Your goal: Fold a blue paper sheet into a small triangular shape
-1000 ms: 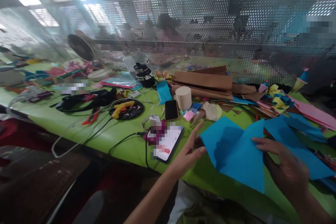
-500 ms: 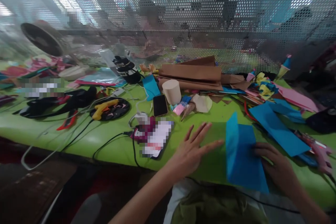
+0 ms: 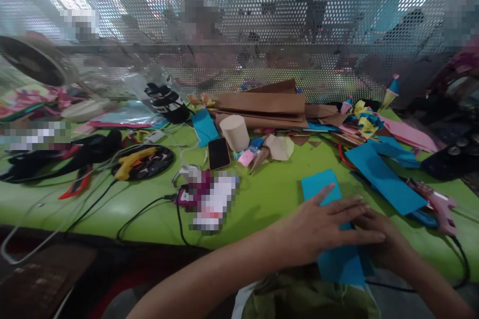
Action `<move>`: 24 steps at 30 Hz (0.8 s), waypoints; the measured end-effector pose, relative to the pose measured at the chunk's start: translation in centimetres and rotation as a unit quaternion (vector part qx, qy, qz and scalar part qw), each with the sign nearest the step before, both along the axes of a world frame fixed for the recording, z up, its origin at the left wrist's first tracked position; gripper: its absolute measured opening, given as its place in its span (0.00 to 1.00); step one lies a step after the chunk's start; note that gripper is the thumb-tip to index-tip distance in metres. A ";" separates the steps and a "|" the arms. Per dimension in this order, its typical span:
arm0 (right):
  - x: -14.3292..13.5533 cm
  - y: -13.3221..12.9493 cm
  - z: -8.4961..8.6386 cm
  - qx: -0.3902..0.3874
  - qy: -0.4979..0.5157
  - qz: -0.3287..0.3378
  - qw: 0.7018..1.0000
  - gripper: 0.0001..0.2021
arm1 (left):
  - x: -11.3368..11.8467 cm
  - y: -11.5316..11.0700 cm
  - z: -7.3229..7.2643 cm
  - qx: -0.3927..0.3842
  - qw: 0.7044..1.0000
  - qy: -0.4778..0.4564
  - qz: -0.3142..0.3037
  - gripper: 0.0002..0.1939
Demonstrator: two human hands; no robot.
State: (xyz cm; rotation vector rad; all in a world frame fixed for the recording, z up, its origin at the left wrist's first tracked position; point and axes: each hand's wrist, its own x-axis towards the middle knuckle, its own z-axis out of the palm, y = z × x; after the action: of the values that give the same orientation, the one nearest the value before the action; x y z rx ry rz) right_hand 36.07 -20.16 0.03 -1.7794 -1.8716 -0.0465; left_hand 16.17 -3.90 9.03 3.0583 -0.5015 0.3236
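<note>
Blue folded paper (image 3: 342,261) lies below the hands, on the near edge of the green worktop (image 3: 267,192); its upper end shows beyond the fingers, and its lower end comes out on the near side of them. The left hand (image 3: 327,227) is laid across this paper, palm down, with the fingers extended and a little apart. The right hand (image 3: 379,237) is at the right side of the paper, and its fingers meet those of the left hand, partly covered; if it pinches the paper, I cannot tell. To the right of the hands are a blue paper strip (image 3: 385,177) and, just beside it, a pink glue gun (image 3: 443,212). Left of the hands, a phone with lit screen (image 3: 215,204) lies near a dark phone (image 3: 219,153). Farther from the hands stands a cream cylinder (image 3: 234,132), in front of brown paper (image 3: 262,107).
</note>
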 end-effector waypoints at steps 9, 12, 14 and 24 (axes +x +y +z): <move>1.7 -1.6 -0.4 -0.037 0.011 0.024 0.999 0.24 | -0.8 1.3 -1.0 0.021 0.996 0.034 0.081 0.15; 1.9 -1.7 -1.0 -0.044 0.026 0.016 0.999 0.20 | -1.7 1.3 -1.5 0.040 0.996 0.008 0.079 0.11; 1.8 -1.6 -1.3 -0.020 0.035 0.012 0.999 0.20 | -1.9 1.1 -1.9 0.033 0.997 -0.002 0.068 0.14; 3.6 -2.6 -2.1 -0.051 0.080 -0.010 0.995 0.18 | -4.1 0.5 -3.4 -0.017 0.993 0.028 0.110 0.09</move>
State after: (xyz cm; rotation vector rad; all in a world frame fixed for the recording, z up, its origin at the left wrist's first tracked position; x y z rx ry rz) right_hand 39.63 -22.71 -2.07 -1.8133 -1.7702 0.1808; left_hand 12.09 -3.36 5.60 3.0834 -0.1533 0.2470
